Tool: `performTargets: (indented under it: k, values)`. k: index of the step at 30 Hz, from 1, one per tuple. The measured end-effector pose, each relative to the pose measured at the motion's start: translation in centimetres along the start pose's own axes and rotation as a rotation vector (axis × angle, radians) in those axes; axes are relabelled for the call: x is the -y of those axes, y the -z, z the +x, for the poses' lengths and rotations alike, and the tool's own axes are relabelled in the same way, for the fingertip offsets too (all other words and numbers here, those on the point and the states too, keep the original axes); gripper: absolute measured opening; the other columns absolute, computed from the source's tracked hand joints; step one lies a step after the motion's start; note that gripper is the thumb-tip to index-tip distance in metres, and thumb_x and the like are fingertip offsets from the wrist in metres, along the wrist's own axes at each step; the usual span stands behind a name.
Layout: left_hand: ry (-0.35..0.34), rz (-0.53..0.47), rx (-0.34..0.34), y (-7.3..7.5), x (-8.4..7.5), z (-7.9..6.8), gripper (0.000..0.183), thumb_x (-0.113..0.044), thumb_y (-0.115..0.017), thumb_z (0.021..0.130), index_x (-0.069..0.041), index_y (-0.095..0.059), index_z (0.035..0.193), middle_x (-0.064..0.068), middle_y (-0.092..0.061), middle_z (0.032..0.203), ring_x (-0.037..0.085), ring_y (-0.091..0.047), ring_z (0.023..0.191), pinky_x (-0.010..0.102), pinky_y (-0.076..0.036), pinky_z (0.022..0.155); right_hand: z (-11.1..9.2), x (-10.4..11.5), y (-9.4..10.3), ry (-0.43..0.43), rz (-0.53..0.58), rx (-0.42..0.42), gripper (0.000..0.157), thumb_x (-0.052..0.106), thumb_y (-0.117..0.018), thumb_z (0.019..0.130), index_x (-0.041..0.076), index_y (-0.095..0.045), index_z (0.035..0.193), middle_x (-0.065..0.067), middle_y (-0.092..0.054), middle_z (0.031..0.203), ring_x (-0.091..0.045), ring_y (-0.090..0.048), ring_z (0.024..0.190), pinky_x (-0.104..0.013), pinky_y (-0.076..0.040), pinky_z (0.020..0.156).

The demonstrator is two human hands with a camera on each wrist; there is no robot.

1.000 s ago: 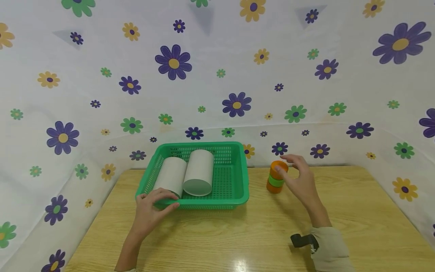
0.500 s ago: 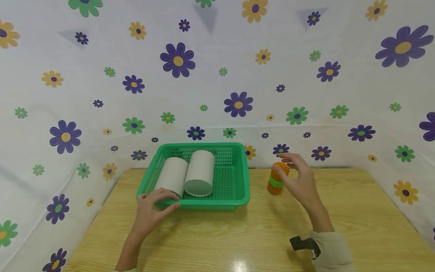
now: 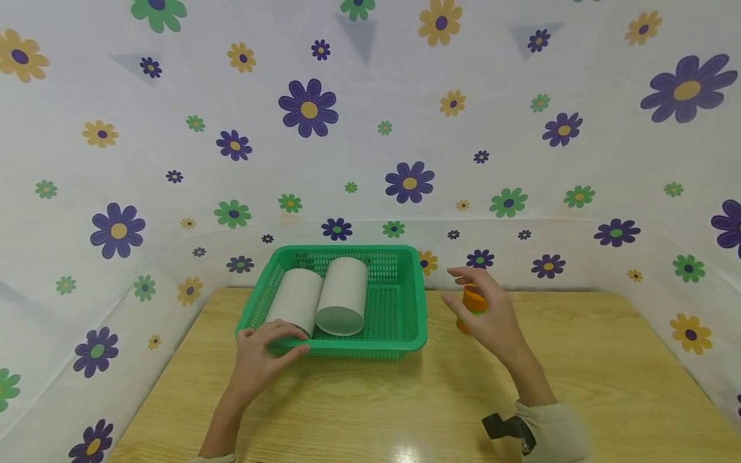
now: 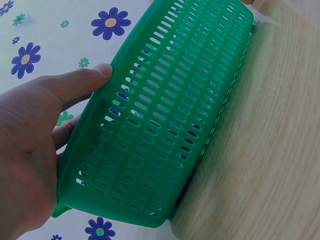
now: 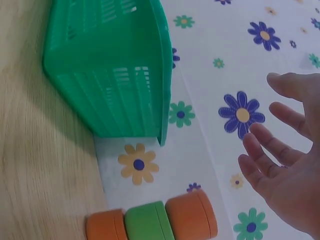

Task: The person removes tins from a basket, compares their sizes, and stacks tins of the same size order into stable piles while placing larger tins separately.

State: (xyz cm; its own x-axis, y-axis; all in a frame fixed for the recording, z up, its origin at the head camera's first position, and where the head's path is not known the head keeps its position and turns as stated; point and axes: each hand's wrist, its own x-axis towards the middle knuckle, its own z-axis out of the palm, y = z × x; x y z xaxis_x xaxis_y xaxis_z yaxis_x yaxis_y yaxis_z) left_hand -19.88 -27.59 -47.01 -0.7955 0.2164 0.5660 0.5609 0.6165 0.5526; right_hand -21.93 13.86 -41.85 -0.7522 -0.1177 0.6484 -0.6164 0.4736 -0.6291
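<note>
My left hand [image 3: 263, 357] grips the front left rim of a green plastic basket [image 3: 419, 321]. In the left wrist view the thumb [image 4: 95, 75] lies on the rim, with fingers partly hidden behind the wall. Two white cylinders [image 3: 292, 299] lie side by side in the basket's left and middle. Holding nothing, my right hand [image 3: 492, 321] has its fingers spread and gently bent, between the basket and a small upright stack [image 3: 475, 301]. That stack is orange, green and orange cup-like pieces, partly covered by the hand in the head view; the right wrist view shows its green piece [image 5: 149, 222] apart from the fingers.
The basket and the stack stand on a wooden table [image 3: 359, 411] near its back edge. Behind and at both sides hangs a white cloth [image 3: 347, 154] printed with flowers. A black strap [image 3: 509, 429] sits at the right sleeve.
My right hand has moved left, away from around the stack's top, and now overlaps the stack in the head view. The left hand and the basket stay put; the head view shifts slightly.
</note>
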Motion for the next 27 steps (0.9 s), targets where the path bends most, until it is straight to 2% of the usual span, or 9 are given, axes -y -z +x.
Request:
performTargets:
  k: [4,7,11,15,19,27]
  values:
    - [0.003,0.001,0.001,-0.1,0.2,-0.1,0.024,-0.021,-0.089,0.080,-0.034,-0.075,0.095,-0.019,-0.070,0.100,0.008,-0.064,0.098,0.044,-0.015,0.080,-0.1,0.7,-1.2,0.048,0.040,0.032,0.045,0.003,-0.078,0.090,0.009,-0.063,0.133,-0.005,-0.065,0.131,-0.022,-0.062,0.113,-0.043,-0.051,0.098]
    - [-0.005,0.002,0.001,-0.2,0.4,-0.1,0.023,-0.022,-0.089,0.081,-0.034,-0.075,0.095,-0.019,-0.070,0.100,0.008,-0.064,0.098,0.044,-0.016,0.080,-0.1,1.2,-2.2,0.063,0.063,0.057,0.047,0.002,-0.079,0.089,0.008,-0.063,0.133,-0.005,-0.064,0.131,-0.025,-0.062,0.114,-0.046,-0.051,0.097]
    - [-0.011,0.004,-0.003,-0.3,0.6,-0.1,0.024,-0.022,-0.089,0.081,-0.035,-0.075,0.095,-0.019,-0.069,0.100,0.008,-0.064,0.098,0.044,-0.016,0.080,0.3,1.6,-3.8,0.031,0.078,0.111,0.048,0.007,-0.080,0.090,0.010,-0.062,0.134,-0.007,-0.063,0.131,-0.030,-0.061,0.115,-0.051,-0.051,0.097]
    - [-0.008,0.006,-0.008,-0.3,0.6,-0.2,0.024,-0.022,-0.089,0.080,-0.035,-0.075,0.094,-0.020,-0.069,0.100,0.008,-0.064,0.098,0.044,-0.016,0.080,0.9,1.9,-5.3,0.009,0.061,0.174,0.049,0.014,-0.080,0.091,0.012,-0.061,0.136,-0.007,-0.061,0.131,-0.027,-0.060,0.115,-0.049,-0.052,0.097]
    - [-0.011,0.010,-0.004,-0.3,0.6,-0.1,0.023,-0.022,-0.089,0.081,-0.034,-0.075,0.095,-0.020,-0.069,0.100,0.008,-0.064,0.099,0.044,-0.016,0.080,1.5,2.1,-6.5,0.004,0.046,0.202,0.051,0.017,-0.080,0.092,0.010,-0.060,0.138,-0.007,-0.061,0.132,-0.024,-0.060,0.113,-0.047,-0.053,0.095]
    - [-0.014,0.012,-0.014,-0.4,0.5,-0.1,0.024,-0.022,-0.089,0.080,-0.034,-0.075,0.094,-0.019,-0.070,0.099,0.009,-0.064,0.098,0.044,-0.016,0.079,2.9,2.5,-8.5,-0.072,0.037,0.303,0.060,0.029,-0.076,0.095,0.014,-0.052,0.147,-0.010,-0.053,0.144,-0.030,-0.058,0.122,-0.049,-0.053,0.095]
